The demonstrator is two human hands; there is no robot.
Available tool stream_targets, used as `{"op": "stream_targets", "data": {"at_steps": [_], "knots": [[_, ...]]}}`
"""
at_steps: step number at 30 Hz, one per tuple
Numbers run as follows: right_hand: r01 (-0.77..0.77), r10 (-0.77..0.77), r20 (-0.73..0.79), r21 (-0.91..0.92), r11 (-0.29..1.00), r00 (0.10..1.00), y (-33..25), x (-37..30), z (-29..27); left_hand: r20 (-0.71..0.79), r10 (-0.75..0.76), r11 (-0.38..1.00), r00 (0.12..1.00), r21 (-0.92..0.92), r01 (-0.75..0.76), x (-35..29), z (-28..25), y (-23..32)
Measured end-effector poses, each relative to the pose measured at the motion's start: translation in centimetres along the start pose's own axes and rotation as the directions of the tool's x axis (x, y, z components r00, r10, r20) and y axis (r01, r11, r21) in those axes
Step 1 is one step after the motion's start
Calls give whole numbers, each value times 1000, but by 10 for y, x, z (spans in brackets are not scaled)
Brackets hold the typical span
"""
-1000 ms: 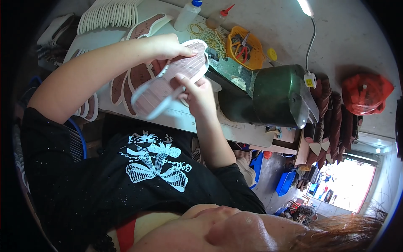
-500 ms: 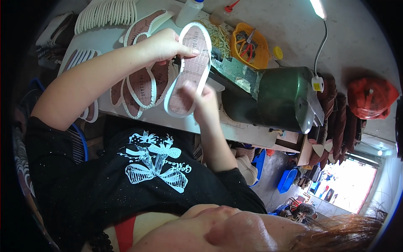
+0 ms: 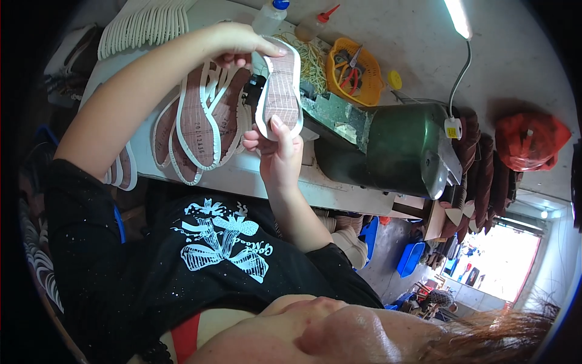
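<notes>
A brown-lined insole with a white wrapped edge (image 3: 282, 91) is held up over the table between my hands. Its far end is pinched by my left hand (image 3: 237, 43), the thumb lying on the brown face. At the near end my right hand (image 3: 282, 153) grips it, thumb on top and the other fingers partly hidden behind it. Below and left of the held piece, several similar white-edged insoles (image 3: 197, 136) lie overlapping on the white table (image 3: 257, 182); my left forearm covers part of them.
Right of my hands stands a dark green machine (image 3: 394, 145). Behind it are a yellow basket with pliers (image 3: 354, 70), a tangle of pale strips (image 3: 309, 64) and a blue-capped bottle (image 3: 270, 17). A row of white strips (image 3: 144, 29) stands at the far left.
My left hand has slid toward the far end of the insole. The right hand now grips the near end instead of rubbing its side, and the insole is tilted and seems bent.
</notes>
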State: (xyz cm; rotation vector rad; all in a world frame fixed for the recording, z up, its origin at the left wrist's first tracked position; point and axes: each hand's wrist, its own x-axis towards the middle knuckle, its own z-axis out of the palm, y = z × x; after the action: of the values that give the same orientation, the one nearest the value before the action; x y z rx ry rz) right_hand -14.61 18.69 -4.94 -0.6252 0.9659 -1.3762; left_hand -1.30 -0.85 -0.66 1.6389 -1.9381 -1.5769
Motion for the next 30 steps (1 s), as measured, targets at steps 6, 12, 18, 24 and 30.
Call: {"op": "stream_targets", "data": {"at_steps": [6, 12, 18, 24, 30], "knots": [[-39, 39, -43, -9, 999, 998, -6, 23, 17, -191, 774, 532, 604, 714, -456, 75, -18, -39], [-58, 58, -125, 3, 998, 991, -18, 28, 18, 569, 412, 748, 711, 234, -621, 23, -15, 31], [-73, 70, -124, -22, 997, 990, -27, 29, 19, 467, 335, 842, 818, 241, -482, -2, -13, 15], [-120, 123, -58, 43, 992, 991, -30, 31, 13, 408, 237, 881, 882, 293, -372, -37, -1, 19], [-159, 159, 4, 34, 987, 987, -36, 30, 4, 325, -2, 999, 946, 36, -10, -64, 19, 19]]}}
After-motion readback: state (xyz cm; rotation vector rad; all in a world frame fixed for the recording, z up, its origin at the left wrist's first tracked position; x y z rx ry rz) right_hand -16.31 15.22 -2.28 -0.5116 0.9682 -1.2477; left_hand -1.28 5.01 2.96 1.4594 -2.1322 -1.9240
